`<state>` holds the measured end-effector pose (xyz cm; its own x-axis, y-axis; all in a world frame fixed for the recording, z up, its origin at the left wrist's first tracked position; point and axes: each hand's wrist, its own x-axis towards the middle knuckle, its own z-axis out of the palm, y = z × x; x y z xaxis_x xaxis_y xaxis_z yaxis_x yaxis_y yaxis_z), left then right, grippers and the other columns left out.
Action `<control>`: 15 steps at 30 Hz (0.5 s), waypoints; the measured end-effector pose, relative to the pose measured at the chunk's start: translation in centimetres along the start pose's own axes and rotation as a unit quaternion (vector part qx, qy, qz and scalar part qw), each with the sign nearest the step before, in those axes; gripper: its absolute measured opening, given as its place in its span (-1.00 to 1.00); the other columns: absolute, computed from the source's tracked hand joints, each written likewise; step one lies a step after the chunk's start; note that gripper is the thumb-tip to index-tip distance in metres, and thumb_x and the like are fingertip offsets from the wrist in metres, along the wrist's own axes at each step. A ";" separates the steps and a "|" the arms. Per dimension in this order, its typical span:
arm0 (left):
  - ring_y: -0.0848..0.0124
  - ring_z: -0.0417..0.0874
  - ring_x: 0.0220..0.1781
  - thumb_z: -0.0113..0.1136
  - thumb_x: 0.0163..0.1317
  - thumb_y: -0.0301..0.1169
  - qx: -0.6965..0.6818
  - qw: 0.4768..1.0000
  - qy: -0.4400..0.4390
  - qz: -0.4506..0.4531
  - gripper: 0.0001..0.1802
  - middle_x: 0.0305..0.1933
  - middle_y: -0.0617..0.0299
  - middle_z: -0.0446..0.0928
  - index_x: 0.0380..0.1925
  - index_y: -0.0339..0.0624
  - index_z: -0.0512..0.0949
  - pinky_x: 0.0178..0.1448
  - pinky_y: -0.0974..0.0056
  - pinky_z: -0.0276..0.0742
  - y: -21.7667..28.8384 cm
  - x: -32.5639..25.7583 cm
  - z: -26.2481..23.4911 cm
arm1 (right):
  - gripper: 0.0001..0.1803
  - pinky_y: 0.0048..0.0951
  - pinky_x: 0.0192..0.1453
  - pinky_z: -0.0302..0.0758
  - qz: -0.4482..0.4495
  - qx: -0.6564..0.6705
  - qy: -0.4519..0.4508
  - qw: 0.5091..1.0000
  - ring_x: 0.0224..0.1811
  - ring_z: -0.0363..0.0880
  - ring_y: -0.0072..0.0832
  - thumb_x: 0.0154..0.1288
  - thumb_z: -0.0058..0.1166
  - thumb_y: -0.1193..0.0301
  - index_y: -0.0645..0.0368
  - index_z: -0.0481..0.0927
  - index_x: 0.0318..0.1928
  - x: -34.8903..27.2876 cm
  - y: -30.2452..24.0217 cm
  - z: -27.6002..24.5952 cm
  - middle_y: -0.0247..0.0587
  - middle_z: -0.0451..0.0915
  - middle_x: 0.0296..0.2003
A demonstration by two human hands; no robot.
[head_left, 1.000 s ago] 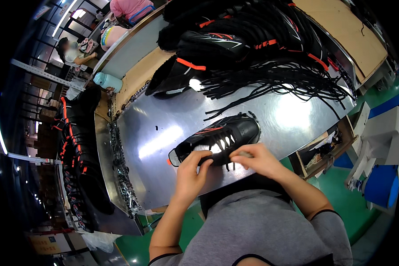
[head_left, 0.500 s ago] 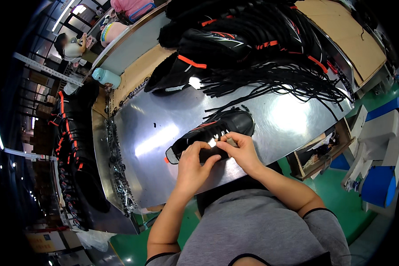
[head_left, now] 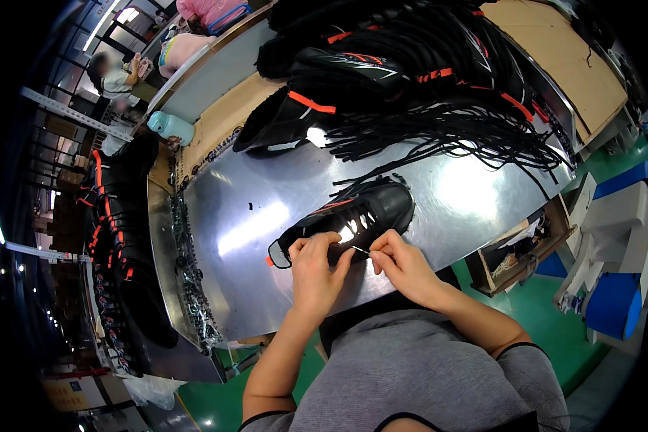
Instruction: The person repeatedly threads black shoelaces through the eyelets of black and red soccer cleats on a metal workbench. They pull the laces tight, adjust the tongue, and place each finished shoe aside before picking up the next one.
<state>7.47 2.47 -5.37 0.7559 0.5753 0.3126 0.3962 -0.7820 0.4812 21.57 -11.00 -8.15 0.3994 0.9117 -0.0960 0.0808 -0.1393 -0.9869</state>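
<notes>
A black shoe upper (head_left: 390, 207) with orange trim lies on the metal table in front of me, its toe pointing to the far right. My left hand (head_left: 315, 268) is closed on its near edge by the collar, with the thumb along the eyelet side. Just to the right, my right hand (head_left: 402, 265) pinches a thin shoelace (head_left: 361, 250), stretched short between the two hands. White glints show among the lacing rows. The fingertips partly cover the near eyelets.
A bundle of loose black laces (head_left: 453, 133) lies beyond the upper, before a heap of black-and-orange uppers (head_left: 410, 54). More uppers (head_left: 115, 230) hang at the left. A light-blue bottle (head_left: 171, 127) stands back left; an open drawer (head_left: 515, 252) is at right. Other people sit far left.
My right hand has moved off the eyelets, down and to the right, drawing the lace away from the upper. The left hand stays on the near edge.
</notes>
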 end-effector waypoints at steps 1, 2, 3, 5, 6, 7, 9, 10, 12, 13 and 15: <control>0.21 0.57 -0.23 0.50 0.03 -0.43 -0.001 1.000 0.002 0.002 -0.69 -0.25 0.22 0.65 -0.23 -0.18 0.60 0.05 0.18 0.39 0.0 0.0 0.0 | -0.84 -0.35 -0.27 0.51 -0.003 -0.002 0.001 1.000 -0.41 0.64 -0.36 0.50 -0.01 0.39 0.23 0.40 -0.13 0.2 0.2 0.0 -0.23 0.62 -0.47; 0.21 0.57 -0.23 0.50 0.02 -0.43 -0.002 1.000 0.003 0.005 -0.69 -0.26 0.22 0.65 -0.24 -0.18 0.60 0.04 0.18 0.39 -0.1 0.1 0.0 | -0.84 -0.36 -0.27 0.51 -0.002 0.000 0.000 1.000 -0.41 0.64 -0.37 0.50 -0.01 0.39 0.24 0.40 -0.14 0.3 0.3 0.1 -0.23 0.62 -0.47; 0.20 0.57 -0.23 0.50 0.02 -0.43 -0.006 1.000 0.006 0.010 -0.69 -0.26 0.21 0.65 -0.24 -0.18 0.60 0.03 0.18 0.39 -0.2 0.0 0.1 | -0.84 -0.36 -0.27 0.51 -0.001 0.001 0.000 1.000 -0.42 0.64 -0.38 0.50 0.00 0.39 0.24 0.40 -0.15 0.5 0.4 0.1 -0.23 0.62 -0.48; 0.19 0.58 -0.24 0.49 0.02 -0.45 -0.014 1.000 0.012 0.021 -0.70 -0.27 0.20 0.64 -0.25 -0.20 0.61 0.01 0.17 0.40 -0.8 -0.1 0.3 | -0.85 -0.38 -0.27 0.51 0.008 0.010 -0.002 1.000 -0.42 0.64 -0.41 0.49 0.00 0.41 0.24 0.39 -0.16 0.6 0.3 0.2 -0.24 0.61 -0.48; 0.17 0.58 -0.24 0.48 0.03 -0.46 -0.028 0.999 0.000 0.038 -0.71 -0.28 0.17 0.64 -0.25 -0.22 0.61 0.00 0.16 0.41 -0.9 -0.1 0.2 | -0.86 -0.45 -0.31 0.46 0.011 0.031 -0.006 0.999 -0.45 0.57 -0.49 0.50 0.01 0.41 0.23 0.39 -0.16 0.8 0.5 0.3 -0.27 0.59 -0.48; 0.15 0.58 -0.25 0.46 0.04 -0.48 -0.042 0.998 -0.013 0.055 -0.72 -0.29 0.15 0.63 -0.24 -0.23 0.62 -0.02 0.15 0.43 -1.0 -0.1 0.2 | -0.86 -0.52 -0.36 0.41 0.013 0.052 -0.009 0.999 -0.47 0.51 -0.58 0.51 0.01 0.42 0.23 0.38 -0.15 0.9 0.9 0.4 -0.30 0.57 -0.48; 0.11 0.58 -0.26 0.43 0.05 -0.52 -0.065 0.994 -0.020 0.086 -0.74 -0.30 0.10 0.62 -0.22 -0.27 0.62 -0.06 0.14 0.45 -1.0 -0.2 0.1 | -0.87 -0.60 -0.43 0.34 0.072 0.135 -0.024 0.988 -0.50 0.43 -0.68 0.52 0.01 0.43 0.21 0.37 -0.14 1.2 0.6 0.7 -0.33 0.55 -0.48; 0.09 0.59 -0.27 0.41 0.06 -0.54 -0.073 0.992 -0.015 0.098 -0.74 -0.31 0.07 0.61 -0.21 -0.28 0.63 -0.08 0.13 0.46 -0.9 -0.4 0.2 | -0.87 -0.62 -0.45 0.33 0.129 0.196 -0.035 0.972 -0.51 0.42 -0.70 0.52 0.01 0.42 0.20 0.37 -0.14 1.4 0.0 0.8 -0.34 0.54 -0.49; 0.06 0.59 -0.28 0.36 0.09 -0.57 -0.089 0.989 -0.007 0.114 -0.76 -0.33 0.04 0.60 -0.20 -0.30 0.63 -0.10 0.10 0.47 -0.5 -0.9 0.3 | -0.86 -0.63 -0.48 0.32 0.172 0.253 -0.037 0.951 -0.53 0.39 -0.72 0.51 0.02 0.40 0.19 0.37 -0.14 1.9 -0.4 1.5 -0.35 0.54 -0.50; 0.05 0.59 -0.29 0.34 0.10 -0.58 -0.095 0.989 -0.004 0.117 -0.77 -0.34 0.02 0.59 -0.20 -0.31 0.63 -0.11 0.08 0.48 -0.3 -1.1 0.5 | -0.84 -0.63 -0.49 0.32 0.162 0.249 -0.027 0.955 -0.54 0.38 -0.72 0.51 0.03 0.38 0.19 0.38 -0.15 2.1 -0.2 2.0 -0.36 0.54 -0.52; 0.04 0.60 -0.30 0.30 0.14 -0.59 -0.101 0.989 -0.014 0.104 -0.79 -0.35 0.01 0.58 -0.18 -0.31 0.62 -0.12 0.07 0.49 -0.2 -1.1 0.4 | -0.79 -0.49 -0.46 0.42 0.131 0.206 -0.022 0.970 -0.56 0.50 -0.54 0.48 0.05 0.35 0.22 0.37 -0.15 2.6 0.1 2.0 -0.22 0.59 -0.52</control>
<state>6.76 1.92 -6.10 0.8251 0.3978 0.4012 0.1201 -0.8174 0.5635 20.75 -7.89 -8.75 0.3170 0.8826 -0.3473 -0.3929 -0.2111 -0.8950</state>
